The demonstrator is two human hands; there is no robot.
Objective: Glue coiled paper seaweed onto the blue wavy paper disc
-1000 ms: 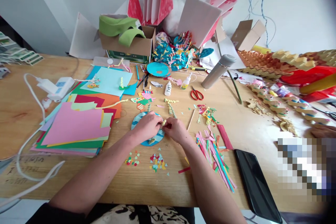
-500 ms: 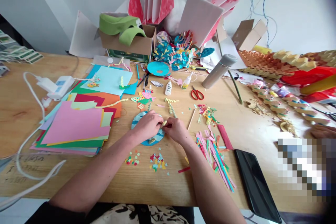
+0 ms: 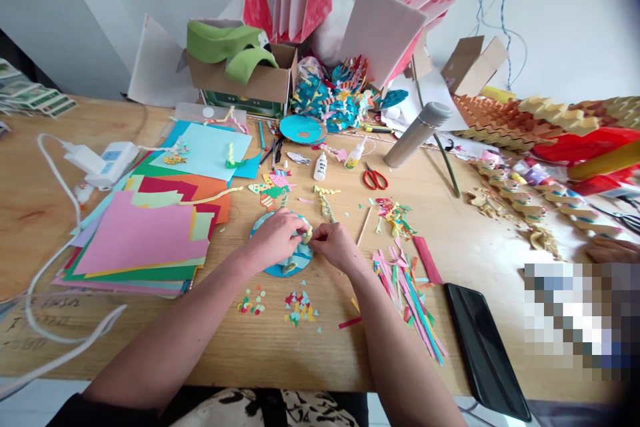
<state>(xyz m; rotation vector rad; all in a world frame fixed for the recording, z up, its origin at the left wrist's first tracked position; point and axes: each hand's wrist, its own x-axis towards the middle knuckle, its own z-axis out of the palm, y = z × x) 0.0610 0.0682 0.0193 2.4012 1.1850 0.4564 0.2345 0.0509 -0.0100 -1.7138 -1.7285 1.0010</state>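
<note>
My left hand (image 3: 275,238) and my right hand (image 3: 335,245) meet over a round blue-and-white striped paper disc (image 3: 300,263). Between their fingertips is a small curled yellow paper strip (image 3: 307,234), pinched by both hands and partly hidden by the fingers. The disc lies on the wooden table (image 3: 150,353), with my left palm covering much of it. A small curled paper piece (image 3: 289,267) rests on its lower edge. Just above the disc stand a twisted green-and-yellow paper strip (image 3: 327,209) and a paper fish cut-out (image 3: 271,189).
Stacked coloured paper sheets (image 3: 135,240) lie to the left, with paper confetti (image 3: 300,307) below my hands and cut paper strips (image 3: 407,300) to the right. Farther back are red scissors (image 3: 375,179), a glue bottle (image 3: 321,167) and a steel flask (image 3: 417,135). A black tablet (image 3: 484,350) lies right, near another person's hand (image 3: 613,250).
My hands have closed in a little on the yellow strip, and my left hand sits slightly lower on the disc. The whole view has shifted slightly.
</note>
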